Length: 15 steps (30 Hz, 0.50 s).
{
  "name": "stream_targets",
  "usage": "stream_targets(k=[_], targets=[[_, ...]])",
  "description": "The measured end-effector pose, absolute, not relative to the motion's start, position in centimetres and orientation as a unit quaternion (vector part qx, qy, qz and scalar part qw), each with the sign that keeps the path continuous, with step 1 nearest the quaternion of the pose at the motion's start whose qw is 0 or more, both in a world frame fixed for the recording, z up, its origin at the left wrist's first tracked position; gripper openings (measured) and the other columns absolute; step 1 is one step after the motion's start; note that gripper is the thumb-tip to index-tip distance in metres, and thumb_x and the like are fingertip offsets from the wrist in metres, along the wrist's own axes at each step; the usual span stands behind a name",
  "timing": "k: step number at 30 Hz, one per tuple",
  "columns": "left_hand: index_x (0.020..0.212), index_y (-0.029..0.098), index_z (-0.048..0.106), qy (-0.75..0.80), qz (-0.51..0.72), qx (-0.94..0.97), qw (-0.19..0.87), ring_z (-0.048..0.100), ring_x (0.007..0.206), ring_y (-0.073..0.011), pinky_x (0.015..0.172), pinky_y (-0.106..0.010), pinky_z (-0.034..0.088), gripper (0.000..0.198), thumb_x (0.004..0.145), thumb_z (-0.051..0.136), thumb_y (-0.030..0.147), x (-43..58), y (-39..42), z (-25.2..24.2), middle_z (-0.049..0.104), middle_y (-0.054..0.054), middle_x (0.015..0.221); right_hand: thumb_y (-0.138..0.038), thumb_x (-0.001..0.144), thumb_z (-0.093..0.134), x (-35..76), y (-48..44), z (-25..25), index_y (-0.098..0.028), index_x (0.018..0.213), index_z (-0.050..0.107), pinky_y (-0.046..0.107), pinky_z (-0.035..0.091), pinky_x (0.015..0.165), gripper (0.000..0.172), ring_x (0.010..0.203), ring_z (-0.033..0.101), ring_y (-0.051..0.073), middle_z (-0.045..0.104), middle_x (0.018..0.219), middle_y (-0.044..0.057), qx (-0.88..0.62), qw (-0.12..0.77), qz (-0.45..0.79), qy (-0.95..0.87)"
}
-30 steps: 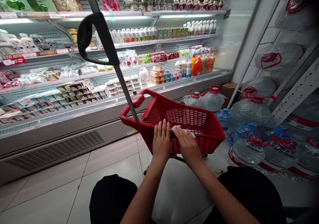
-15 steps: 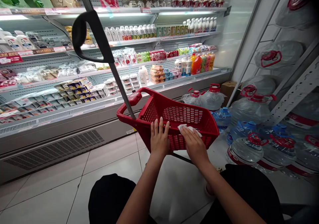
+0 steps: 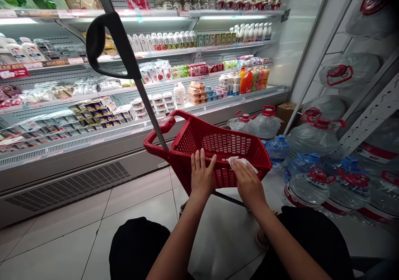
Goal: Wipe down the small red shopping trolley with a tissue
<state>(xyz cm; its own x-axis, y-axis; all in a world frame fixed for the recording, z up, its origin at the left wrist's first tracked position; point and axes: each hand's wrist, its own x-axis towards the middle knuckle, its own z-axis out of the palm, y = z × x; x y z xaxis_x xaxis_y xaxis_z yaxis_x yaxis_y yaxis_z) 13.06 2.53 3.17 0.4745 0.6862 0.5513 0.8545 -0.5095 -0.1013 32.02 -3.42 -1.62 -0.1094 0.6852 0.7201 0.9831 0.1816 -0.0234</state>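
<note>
In front of my knees stands a red plastic shopping basket (image 3: 226, 143) with perforated sides. Its long grey pole with a black handle (image 3: 124, 49) leans up to the left. My left hand (image 3: 202, 174) lies with spread fingers on the near side of the basket, at the rim. On the same rim, farther right, my right hand (image 3: 249, 184) presses a white wipe (image 3: 245, 162) against the red plastic. The fingers lie together over the wipe and cover part of it. Through the open top, no goods show inside the basket.
Behind the basket runs a refrigerated display shelf (image 3: 199, 116) with rows of bottles, cups and packs. Large water bottles (image 3: 307, 188) with red handles crowd the floor at the right, beside a metal rack (image 3: 361, 118). Pale tiles (image 3: 134, 201) cover the floor.
My right hand and the wipe have slid a little to the right along the rim. My left hand has shifted slightly right too. The basket and its handle have moved slightly left.
</note>
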Motion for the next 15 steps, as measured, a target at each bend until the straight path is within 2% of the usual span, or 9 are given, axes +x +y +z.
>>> stream_targets(k=[2, 5, 7, 11, 13, 15], targets=[[0.156, 0.024, 0.046, -0.459, -0.229, -0.838, 0.186, 0.019, 0.16, -0.0402, 0.128, -0.065, 0.018, 0.082, 0.078, 0.066, 0.011, 13.4, 2.5, 2.9, 0.023, -0.014, 0.173, -0.001, 0.094, 0.037, 30.3, -2.4, -1.3, -0.011, 0.158, 0.044, 0.046, 0.036, 0.125, 0.065, 0.141, 0.054, 0.023, 0.059, 0.152, 0.012, -0.584, 0.314, -0.239, -0.71], [0.16, 0.014, 0.037, -0.431, -0.217, -0.854, 0.194, 0.017, 0.161, -0.0285, 0.131, -0.052, 0.02, 0.082, 0.081, 0.057, 0.01, 13.1, 2.6, 2.7, 0.021, -0.016, 0.173, -0.002, 0.094, 0.037, 27.8, -1.0, -0.7, -0.01, 0.156, 0.046, 0.045, 0.036, 0.125, 0.063, 0.14, 0.055, 0.023, 0.059, 0.152, 0.012, -0.564, 0.327, -0.226, -0.724], [0.162, 0.011, 0.032, -0.42, -0.209, -0.861, 0.196, 0.017, 0.162, -0.0239, 0.132, -0.045, 0.021, 0.084, 0.081, 0.054, 0.009, 12.6, 2.7, 2.7, 0.019, -0.014, 0.174, -0.002, 0.095, 0.036, 27.6, -0.9, -0.6, -0.012, 0.158, 0.044, 0.045, 0.037, 0.124, 0.064, 0.141, 0.054, 0.022, 0.059, 0.153, 0.012, -0.555, 0.332, -0.219, -0.73], [0.165, 0.015, 0.027, -0.426, -0.202, -0.862, 0.188, 0.018, 0.161, -0.0263, 0.132, -0.047, 0.02, 0.088, 0.082, 0.057, 0.013, 12.0, 2.9, 3.0, 0.019, -0.013, 0.174, -0.002, 0.096, 0.034, 31.2, -2.8, -1.4, -0.016, 0.163, 0.035, 0.047, 0.037, 0.124, 0.068, 0.143, 0.053, 0.022, 0.058, 0.154, 0.011, -0.565, 0.327, -0.221, -0.724], [0.166, 0.021, 0.025, -0.429, -0.204, -0.86, 0.183, 0.018, 0.161, -0.0294, 0.131, -0.051, 0.021, 0.093, 0.081, 0.061, 0.013, 12.1, 2.8, 2.9, 0.018, -0.012, 0.175, -0.002, 0.096, 0.033, 33.4, -3.9, -1.9, -0.017, 0.164, 0.033, 0.048, 0.038, 0.124, 0.069, 0.143, 0.052, 0.023, 0.058, 0.154, 0.011, -0.586, 0.321, -0.227, -0.708], [0.165, 0.029, 0.028, -0.435, -0.211, -0.857, 0.179, 0.018, 0.161, -0.0332, 0.13, -0.056, 0.022, 0.094, 0.08, 0.065, 0.012, 12.6, 2.6, 2.8, 0.017, -0.01, 0.175, -0.003, 0.097, 0.033, 34.3, -4.4, -2.1, -0.017, 0.164, 0.034, 0.048, 0.038, 0.123, 0.069, 0.143, 0.053, 0.024, 0.058, 0.153, 0.011, -0.605, 0.313, -0.233, -0.695]])
